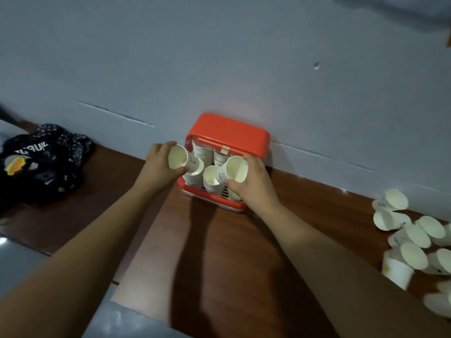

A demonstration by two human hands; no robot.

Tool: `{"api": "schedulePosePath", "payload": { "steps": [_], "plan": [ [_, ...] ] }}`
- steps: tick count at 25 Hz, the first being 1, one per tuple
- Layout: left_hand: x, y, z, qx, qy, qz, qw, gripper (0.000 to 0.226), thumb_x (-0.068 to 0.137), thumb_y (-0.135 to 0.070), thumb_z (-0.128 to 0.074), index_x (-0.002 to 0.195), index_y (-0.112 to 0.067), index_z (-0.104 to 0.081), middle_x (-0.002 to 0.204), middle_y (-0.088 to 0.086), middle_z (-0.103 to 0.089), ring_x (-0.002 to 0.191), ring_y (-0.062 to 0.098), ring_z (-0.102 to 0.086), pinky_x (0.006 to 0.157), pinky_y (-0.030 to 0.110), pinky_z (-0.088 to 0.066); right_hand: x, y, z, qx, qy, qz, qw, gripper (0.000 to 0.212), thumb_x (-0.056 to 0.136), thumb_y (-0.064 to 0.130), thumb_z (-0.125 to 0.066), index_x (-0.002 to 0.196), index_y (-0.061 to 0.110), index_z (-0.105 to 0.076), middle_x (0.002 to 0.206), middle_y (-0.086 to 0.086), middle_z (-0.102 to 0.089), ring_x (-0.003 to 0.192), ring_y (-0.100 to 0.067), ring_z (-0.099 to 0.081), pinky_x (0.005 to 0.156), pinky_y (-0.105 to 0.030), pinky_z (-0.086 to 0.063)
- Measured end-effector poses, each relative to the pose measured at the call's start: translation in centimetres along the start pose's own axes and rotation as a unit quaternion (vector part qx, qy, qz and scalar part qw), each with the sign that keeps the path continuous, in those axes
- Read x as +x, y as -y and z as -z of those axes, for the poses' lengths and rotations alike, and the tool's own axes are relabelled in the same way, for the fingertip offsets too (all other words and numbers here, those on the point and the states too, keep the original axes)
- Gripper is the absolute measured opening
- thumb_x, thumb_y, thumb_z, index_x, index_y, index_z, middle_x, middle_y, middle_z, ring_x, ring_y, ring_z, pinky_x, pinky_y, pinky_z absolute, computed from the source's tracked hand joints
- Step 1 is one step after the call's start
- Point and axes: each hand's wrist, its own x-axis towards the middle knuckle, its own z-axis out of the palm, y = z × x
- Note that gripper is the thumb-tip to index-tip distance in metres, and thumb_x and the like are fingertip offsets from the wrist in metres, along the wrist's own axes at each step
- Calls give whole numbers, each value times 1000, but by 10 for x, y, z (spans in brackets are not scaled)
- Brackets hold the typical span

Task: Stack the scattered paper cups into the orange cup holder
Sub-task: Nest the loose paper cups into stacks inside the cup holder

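Note:
The orange cup holder stands against the wall on the brown wooden table, with stacks of white paper cups inside it. My left hand grips one white paper cup at the holder's left front, its mouth turned toward me. My right hand grips another paper cup at the holder's right front, tilted over the stacks. Several loose paper cups lie scattered on the table at the far right.
A dark patterned cloth bundle lies at the left on the table. The pale wall runs right behind the holder. The table's near-left edge borders a grey floor.

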Motion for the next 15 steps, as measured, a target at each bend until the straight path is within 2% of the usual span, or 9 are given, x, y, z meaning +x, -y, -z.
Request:
{"api": "schedulePosePath", "payload": {
  "steps": [5, 9, 12, 15],
  "plan": [
    [34, 24, -21, 27, 42, -41, 998, 75, 74, -26, -85, 139, -14, -50, 134, 16, -46, 125, 37, -46, 106, 42, -37, 24, 1, -48, -43, 27, 11, 999, 75, 74, 25, -79, 138, 12, -43, 138, -8, -42, 128, -23, -40, 105, -32, -34],
    [49, 39, -42, 78, 88, -81, 990, 72, 74, -28, -83, 138, -13, -52, 131, 16, -49, 121, 37, -44, 101, 44, -38, 41, -13, -80, -138, 54, 27, 989, 74, 74, 29, -78, 135, 11, -41, 139, -11, -40, 122, -31, -49, 99, -41, -45],
    [59, 49, -54, 117, 135, -97, 979, 77, 74, -28, -82, 143, -17, -50, 137, 13, -49, 125, 35, -45, 102, 46, -43, 54, -20, -99, -177, 84, 16, 980, 70, 77, 33, -77, 134, 11, -44, 142, -14, -41, 124, -31, -49, 101, -40, -43],
    [66, 58, -63, 118, 161, -90, 976, 81, 74, -29, -83, 146, -19, -46, 141, 11, -47, 128, 33, -45, 103, 48, -44, 60, -29, -113, -186, 108, 5, 977, 69, 79, 31, -77, 135, 9, -43, 137, -10, -48, 125, -29, -48, 99, -38, -42]
  ]
}}
